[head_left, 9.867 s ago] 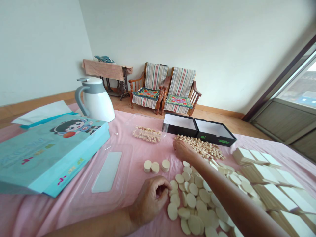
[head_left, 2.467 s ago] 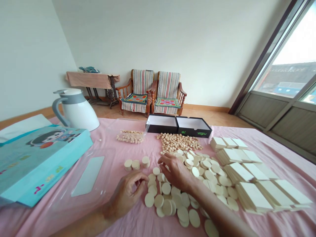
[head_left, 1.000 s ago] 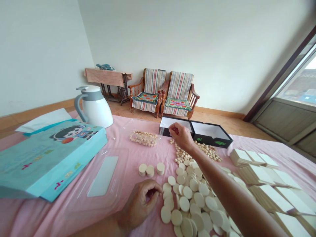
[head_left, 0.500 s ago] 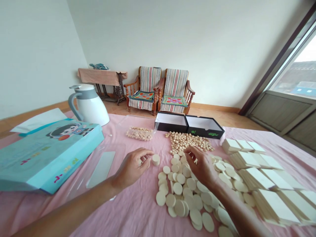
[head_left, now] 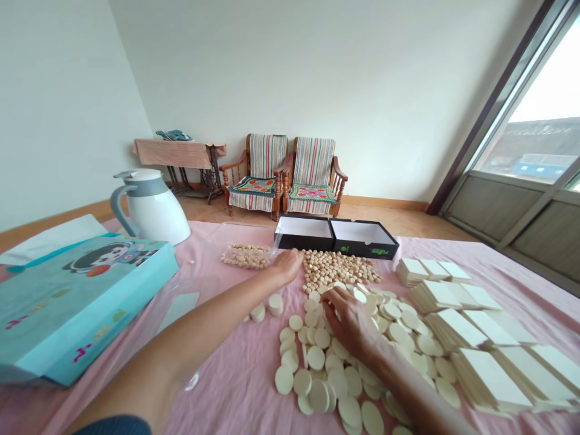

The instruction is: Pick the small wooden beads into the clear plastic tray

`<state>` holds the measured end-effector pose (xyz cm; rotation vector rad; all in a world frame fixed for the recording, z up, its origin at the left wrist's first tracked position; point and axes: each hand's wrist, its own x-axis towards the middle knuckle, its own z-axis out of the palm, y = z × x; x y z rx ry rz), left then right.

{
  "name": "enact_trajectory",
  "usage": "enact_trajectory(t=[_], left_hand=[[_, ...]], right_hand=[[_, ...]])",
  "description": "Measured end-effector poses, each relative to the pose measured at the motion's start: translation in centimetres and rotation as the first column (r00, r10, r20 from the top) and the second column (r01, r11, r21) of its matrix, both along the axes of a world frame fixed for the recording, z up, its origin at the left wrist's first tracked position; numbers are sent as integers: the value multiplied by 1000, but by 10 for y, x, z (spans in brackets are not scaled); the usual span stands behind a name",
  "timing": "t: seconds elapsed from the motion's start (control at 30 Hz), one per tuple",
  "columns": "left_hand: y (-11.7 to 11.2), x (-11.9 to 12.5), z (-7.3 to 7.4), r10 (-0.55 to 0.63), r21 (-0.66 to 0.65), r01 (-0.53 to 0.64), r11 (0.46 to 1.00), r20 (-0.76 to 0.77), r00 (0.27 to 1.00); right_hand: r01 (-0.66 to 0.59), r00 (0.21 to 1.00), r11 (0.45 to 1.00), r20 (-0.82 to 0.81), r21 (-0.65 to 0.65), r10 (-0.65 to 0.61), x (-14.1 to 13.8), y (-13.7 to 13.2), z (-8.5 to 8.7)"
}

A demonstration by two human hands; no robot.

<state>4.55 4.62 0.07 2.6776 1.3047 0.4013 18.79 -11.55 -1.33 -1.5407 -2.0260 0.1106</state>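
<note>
Daylight glares white through the right window point(head_left: 537, 127), softly lighting the far wall point(head_left: 312, 78); distortion stretches the near corners, and my left hand point(head_left: 289, 266) is perhaps slightly blurred.

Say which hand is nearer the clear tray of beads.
Left. The left hand is just right of the clear tray; the right hand is farther right, at the pale discs.

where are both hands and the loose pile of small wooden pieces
Left hand point(head_left: 287, 267): head view, back of hand
Right hand point(head_left: 351, 324): head view, back of hand
Loose pile of small wooden pieces point(head_left: 339, 267): head view, pile's middle
</note>
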Motion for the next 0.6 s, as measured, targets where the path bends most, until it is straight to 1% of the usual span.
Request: enact_trajectory(t=[0.07,0.2,0.3,0.37,0.47,0.5,0.53,0.6], left_hand=[[4,6,-3,50,17,-49,999,-75,996],[7,13,-4,110,63,-101,993,-143,984],[1,14,-3,118,88,-105,991,-158,980],[-7,11,1,95,109,-79,991,-151,984],[-18,-4,14,40,172,-21,985,-108,993],[-18,-13,20,28,208,-11,978,-82,996],[-17,-23,27,15,273,-7,962,-29,999],[-10,-47,40,41,390,-68,918,77,996]], right_hand=[[-4,1000,1000,9,-3,4,-1,0,-1],[-6,1000,1000,19,-6,6,-3,1,-2],[-9,1000,1000,18,-11,9,-3,0,-2],[-5,1000,1000,18,-12,5,-3,0,-3],[1,1000,1000,14,-6,-1,-2,1,-5],[4,1000,1000,12,-3,-4,-2,1,-5],[6,1000,1000,10,1,-6,-3,1,-6],[5,1000,1000,14,10,-5,-3,2,-8]])
